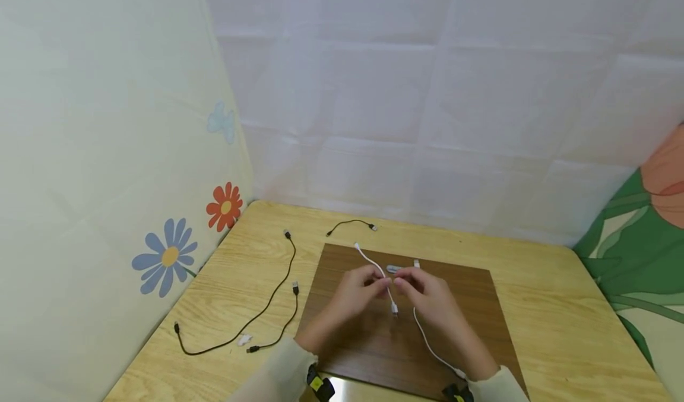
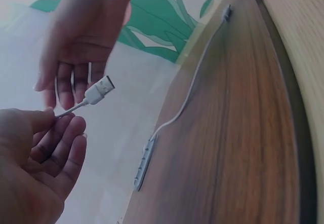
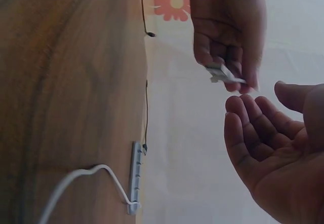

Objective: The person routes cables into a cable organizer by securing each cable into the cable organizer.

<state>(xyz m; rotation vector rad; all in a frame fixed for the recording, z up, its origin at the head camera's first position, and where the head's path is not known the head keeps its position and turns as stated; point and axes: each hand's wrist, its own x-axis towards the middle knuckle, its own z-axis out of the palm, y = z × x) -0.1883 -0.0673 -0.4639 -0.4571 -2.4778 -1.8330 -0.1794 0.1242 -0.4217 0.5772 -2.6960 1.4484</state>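
Both hands hover over a dark brown mat [image 1: 470, 295]. My left hand [image 1: 355, 292] [image 2: 35, 168] [image 3: 228, 26] pinches a white USB cable [image 1: 374, 263] just behind its plug [image 1: 394, 310] [image 2: 101, 88] [image 3: 220, 73], which sticks out free. Close beside the plug is my right hand [image 1: 430, 298] [image 2: 81, 36] [image 3: 273, 148], fingers relaxed and holding nothing. A grey cable clip strip [image 1: 393, 268] [image 2: 143, 163] [image 3: 134, 176] lies on the mat beyond the hands. A second white cable [image 1: 424, 336] [image 2: 190, 92] [image 3: 76, 183] sits in its end slot and trails toward me.
The mat lies on a light wooden table [image 1: 545, 307]. Left of the mat lie two black cables [image 1: 240, 325] [image 1: 285, 322] and a small white piece [image 1: 244, 339]. A short black cable [image 1: 350, 222] lies at the back. Cloth walls close in the left, back and right.
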